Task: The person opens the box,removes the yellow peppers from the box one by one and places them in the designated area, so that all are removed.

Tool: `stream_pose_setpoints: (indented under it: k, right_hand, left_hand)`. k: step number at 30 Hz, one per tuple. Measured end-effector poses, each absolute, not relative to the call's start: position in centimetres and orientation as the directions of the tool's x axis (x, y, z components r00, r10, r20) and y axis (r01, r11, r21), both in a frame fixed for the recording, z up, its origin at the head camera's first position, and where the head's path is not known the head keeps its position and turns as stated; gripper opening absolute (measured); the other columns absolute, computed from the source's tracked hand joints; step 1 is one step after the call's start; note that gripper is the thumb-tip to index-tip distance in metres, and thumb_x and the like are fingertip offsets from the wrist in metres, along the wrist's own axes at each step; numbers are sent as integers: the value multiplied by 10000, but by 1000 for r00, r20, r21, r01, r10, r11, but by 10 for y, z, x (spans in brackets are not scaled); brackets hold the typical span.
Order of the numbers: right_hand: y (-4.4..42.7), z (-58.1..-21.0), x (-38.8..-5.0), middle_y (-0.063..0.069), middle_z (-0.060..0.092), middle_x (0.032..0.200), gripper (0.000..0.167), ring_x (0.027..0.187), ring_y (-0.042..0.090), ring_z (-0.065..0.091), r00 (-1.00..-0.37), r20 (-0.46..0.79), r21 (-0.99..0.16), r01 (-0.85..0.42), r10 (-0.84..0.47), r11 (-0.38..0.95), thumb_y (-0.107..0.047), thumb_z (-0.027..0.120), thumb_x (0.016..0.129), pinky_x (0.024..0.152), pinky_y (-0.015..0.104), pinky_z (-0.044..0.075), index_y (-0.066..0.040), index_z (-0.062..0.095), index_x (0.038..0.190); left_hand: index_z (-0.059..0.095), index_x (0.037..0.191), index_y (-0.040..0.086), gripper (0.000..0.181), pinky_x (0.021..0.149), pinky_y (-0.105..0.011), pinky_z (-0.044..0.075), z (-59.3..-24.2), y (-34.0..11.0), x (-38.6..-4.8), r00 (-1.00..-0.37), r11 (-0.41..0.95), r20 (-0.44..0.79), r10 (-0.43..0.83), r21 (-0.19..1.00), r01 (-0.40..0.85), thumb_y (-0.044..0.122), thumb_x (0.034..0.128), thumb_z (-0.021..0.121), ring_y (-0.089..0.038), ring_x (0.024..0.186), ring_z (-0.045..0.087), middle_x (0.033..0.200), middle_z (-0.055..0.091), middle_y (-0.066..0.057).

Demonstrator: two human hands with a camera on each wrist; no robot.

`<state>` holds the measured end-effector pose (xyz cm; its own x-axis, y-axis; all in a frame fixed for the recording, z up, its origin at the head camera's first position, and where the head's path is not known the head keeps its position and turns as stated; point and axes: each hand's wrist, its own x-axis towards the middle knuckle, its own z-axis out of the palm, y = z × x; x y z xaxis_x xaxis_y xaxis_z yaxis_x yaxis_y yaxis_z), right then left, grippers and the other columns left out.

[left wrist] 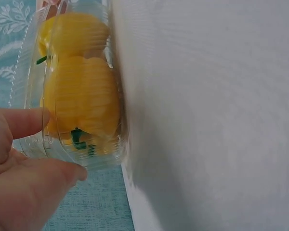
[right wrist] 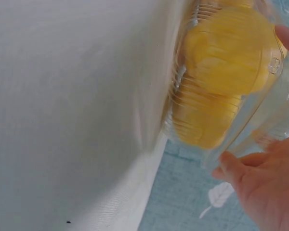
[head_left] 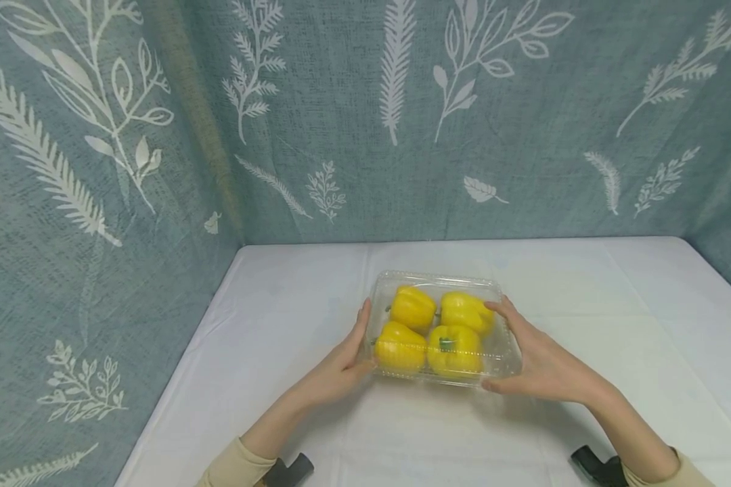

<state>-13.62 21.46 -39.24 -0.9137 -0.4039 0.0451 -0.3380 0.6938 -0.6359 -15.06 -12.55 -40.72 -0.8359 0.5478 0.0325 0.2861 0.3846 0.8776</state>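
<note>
A clear plastic clamshell container (head_left: 435,277) holds several yellow bell peppers (head_left: 413,308) on the white-covered table. My left hand (head_left: 344,362) grips its left side, with the thumb near the front corner. In the left wrist view, the thumb and a finger (left wrist: 31,121) bend around the container's edge. At the right side, my right hand (head_left: 539,355) holds the container between its fingers and thumb. The right wrist view shows the right hand (right wrist: 265,178) pinching the rim, with yellow peppers (right wrist: 226,53) behind the ribbed wall. Whether the lid is fully closed, I cannot tell.
A white cloth (head_left: 292,297) covers the table around the container. Blue-green curtains (head_left: 341,122) with white leaf prints hang behind and to the left. Dark devices (head_left: 291,470) sit at both wrists, below light sleeves.
</note>
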Motion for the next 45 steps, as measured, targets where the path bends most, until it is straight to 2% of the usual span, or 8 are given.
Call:
stream_pose_setpoints:
  k: [5,13,18,24,29,34,41,45]
  right_hand:
    - [214,-392,-136,235,-25,1605,1135,1375,542,212,-910,41,-652,-337,-412,679,-567,811,709,948,753,307,-285,116,1562]
    - [215,-391,-136,119,-130,1618,1124,1432,497,29,-906,60,-658,-351,-418,666,-506,834,715,973,777,216,-297,128,1564]
    - [217,-389,-138,69,-86,1630,1063,1436,482,71,-907,106,-644,-374,-407,668,-491,824,738,969,781,222,-282,182,1559]
    - [218,-385,-142,-16,-5,1638,958,1432,459,150,-903,179,-641,-409,-391,650,-428,824,764,957,783,243,-248,284,1535]
    - [217,-382,-149,-14,153,1623,806,1431,411,212,-891,267,-683,-443,-367,581,-282,796,822,1011,721,263,-216,366,1501]
    - [217,-381,-159,31,283,1580,719,1438,360,222,-888,322,-745,-451,-327,491,-159,755,860,1056,692,227,-210,400,1483]
    - [215,-378,-173,77,339,1545,594,1424,356,238,-928,281,-820,-365,-246,440,-191,636,962,1044,711,221,-167,374,1494]
    - [214,-378,-183,78,392,1505,502,1341,354,381,-936,289,-843,-348,-199,411,-214,571,1003,1036,607,351,-156,407,1474]
  left_hand:
    - [-124,1558,234,888,1171,-476,60,-408,-126,-151,-848,393,47,528,872,293,135,989,550,-186,1474,-22,1612,-95,28]
    - [-125,1559,208,1012,1162,-473,137,-406,-128,-152,-882,408,73,465,867,286,166,928,666,-266,1475,86,1623,17,-122]
    - [-134,1556,167,1057,1159,-468,156,-406,-129,-156,-894,393,32,447,890,229,224,907,700,-319,1467,118,1625,-17,-105]
    - [-84,1568,155,1085,1149,-540,150,-408,-129,-161,-903,397,-49,427,907,138,297,871,735,-378,1456,129,1630,1,-75]
    - [-13,1578,159,1061,1151,-526,159,-410,-129,-161,-895,419,-55,442,895,152,333,857,745,-384,1450,144,1623,24,-115]
    - [-4,1575,151,1045,1166,-486,116,-408,-128,-160,-883,462,-64,465,869,180,358,864,734,-283,1473,67,1620,9,-70]
    - [10,1571,104,1014,1170,-477,84,-407,-127,-158,-867,487,-51,497,843,230,375,885,706,-259,1477,6,1622,-71,-48]
    - [21,1573,115,999,1165,-488,80,-407,-126,-156,-863,508,-60,501,828,238,416,893,688,-258,1475,-8,1622,-91,-54]
